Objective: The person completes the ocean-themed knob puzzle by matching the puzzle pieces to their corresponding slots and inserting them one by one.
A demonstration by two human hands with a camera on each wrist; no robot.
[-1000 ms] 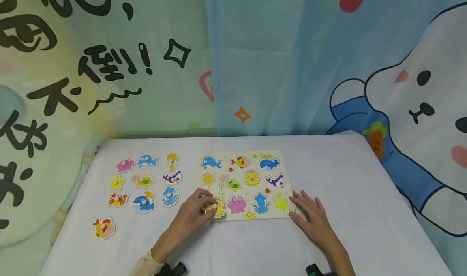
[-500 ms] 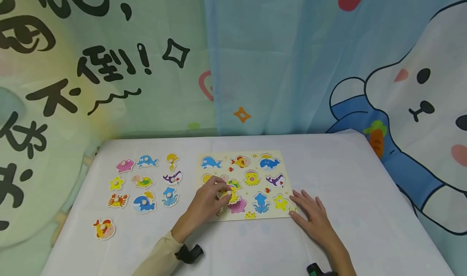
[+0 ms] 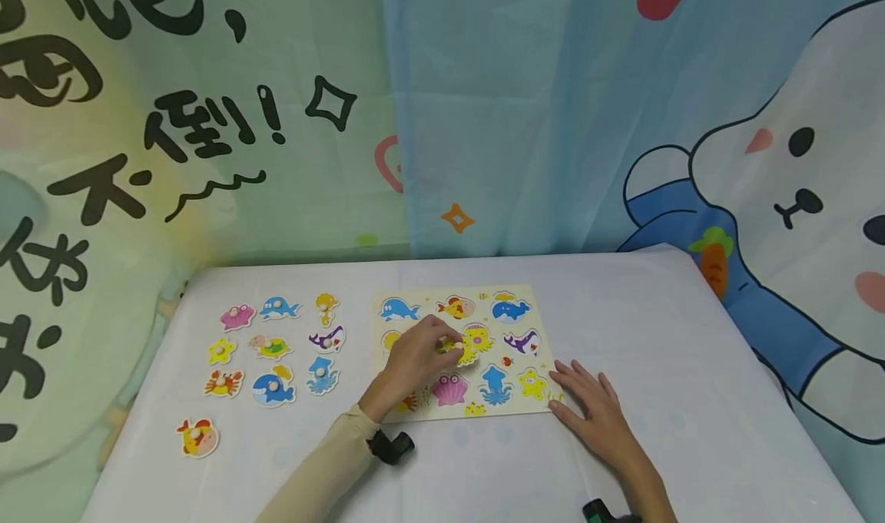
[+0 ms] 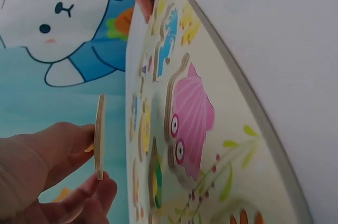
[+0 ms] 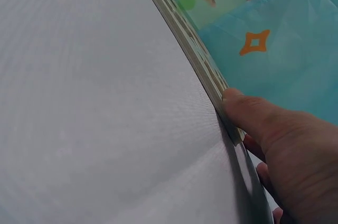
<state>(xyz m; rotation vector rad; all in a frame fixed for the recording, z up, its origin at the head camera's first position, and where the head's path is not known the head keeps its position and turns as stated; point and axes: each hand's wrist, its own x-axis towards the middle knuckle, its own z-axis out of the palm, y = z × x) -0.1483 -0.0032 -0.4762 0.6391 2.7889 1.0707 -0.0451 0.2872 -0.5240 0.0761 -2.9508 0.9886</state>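
A wooden puzzle board (image 3: 542, 319) with sea-animal pictures lies on the white table. My left hand (image 3: 442, 346) hovers over its middle and pinches a thin yellow animal piece (image 3: 458, 349) beside the printed yellow octopus (image 3: 478, 336). The left wrist view shows that piece (image 4: 99, 137) edge-on between thumb and fingers, lifted off the board (image 4: 232, 102) near the pink shell (image 4: 193, 121). My right hand (image 3: 584, 388) lies flat on the table at the board's front right corner. Its thumb (image 5: 253, 115) touches the board's edge (image 5: 193, 47).
Several loose animal pieces lie in rows left of the board, among them a pink shell (image 3: 237, 315), a turtle (image 3: 270, 345) and a blue squid (image 3: 321, 373). A fish piece (image 3: 197, 436) lies alone at front left. Printed curtains hang behind the table (image 3: 664, 316).
My left hand has carried the yellow piece from the board's front left corner back and right, to over its middle. The right hand has stayed in place.
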